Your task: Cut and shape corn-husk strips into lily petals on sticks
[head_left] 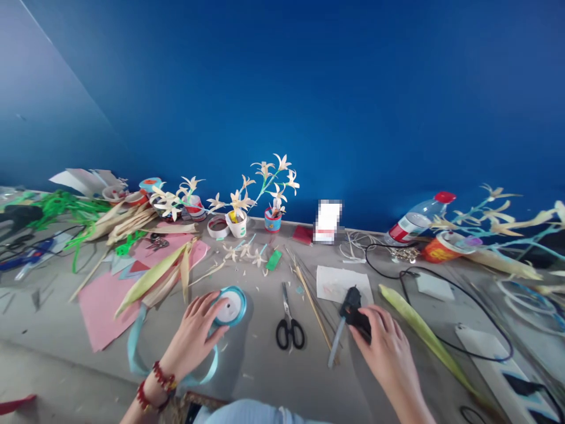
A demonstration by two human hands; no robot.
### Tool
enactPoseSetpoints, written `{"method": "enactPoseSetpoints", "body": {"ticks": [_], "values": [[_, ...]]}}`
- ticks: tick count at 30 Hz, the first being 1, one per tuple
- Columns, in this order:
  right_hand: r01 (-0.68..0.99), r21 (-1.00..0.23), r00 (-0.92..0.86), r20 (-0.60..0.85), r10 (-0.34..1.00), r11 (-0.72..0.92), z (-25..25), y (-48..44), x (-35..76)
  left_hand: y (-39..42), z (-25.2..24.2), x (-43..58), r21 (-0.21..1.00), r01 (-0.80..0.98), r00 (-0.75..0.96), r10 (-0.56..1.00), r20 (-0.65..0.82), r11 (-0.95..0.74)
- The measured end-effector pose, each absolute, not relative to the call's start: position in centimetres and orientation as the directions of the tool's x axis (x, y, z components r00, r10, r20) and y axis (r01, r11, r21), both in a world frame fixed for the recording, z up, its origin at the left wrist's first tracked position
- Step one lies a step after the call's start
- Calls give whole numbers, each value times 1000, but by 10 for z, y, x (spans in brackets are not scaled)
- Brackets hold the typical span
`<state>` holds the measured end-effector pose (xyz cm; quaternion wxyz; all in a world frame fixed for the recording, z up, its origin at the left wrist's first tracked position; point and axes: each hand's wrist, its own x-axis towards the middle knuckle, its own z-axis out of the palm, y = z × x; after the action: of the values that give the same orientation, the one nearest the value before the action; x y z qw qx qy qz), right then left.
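My left hand (196, 324) grips the left edge of a ribbon spool (230, 306), its fingers on top and the thumb below. Light-blue ribbon (138, 341) trails from under this hand in a loose loop. On the right, my right hand (386, 347) has its thumb and fingers around the handle of a black glue gun (352, 305). A translucent glue stick (336, 343) sticks out of the gun toward me. Between the hands lie black-handled scissors (289, 330) with the blades pointing away. Thin sticks (315, 300) lie beside the glue gun.
Cups of pale handmade flowers (237, 224) stand along the blue wall. Pink paper (106, 306) and corn husks (152, 280) cover the left. A bottle (415, 218), black cable (479, 300), long green husk (428, 333) and power strip (483, 347) lie at right.
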<state>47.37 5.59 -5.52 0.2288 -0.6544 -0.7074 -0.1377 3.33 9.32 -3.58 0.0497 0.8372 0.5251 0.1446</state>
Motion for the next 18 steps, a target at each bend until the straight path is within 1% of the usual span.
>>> {"method": "enactPoseSetpoints", "body": {"ticks": [4,6,10,13,15,17,18], "values": [[973,-185,-40,454,890,138,-57,53,488,94,-38,31,245,866,398,898,188,-436],[968,-194,-54,448,893,156,-58,58,494,95,-37,34,249,865,398,898,189,-436],[960,-167,-132,440,888,225,-59,73,507,98,-33,47,251,866,393,899,192,-432],[955,-97,-207,454,867,279,-48,77,508,98,-32,55,253,865,396,899,188,-434],[958,-44,-232,451,862,282,-35,72,497,99,-34,56,252,870,381,903,199,-423],[956,-49,-242,420,874,289,-23,64,472,99,-35,56,241,886,346,911,227,-396],[943,-68,-276,392,878,327,-19,60,457,99,-36,56,234,893,331,913,240,-385]]}}
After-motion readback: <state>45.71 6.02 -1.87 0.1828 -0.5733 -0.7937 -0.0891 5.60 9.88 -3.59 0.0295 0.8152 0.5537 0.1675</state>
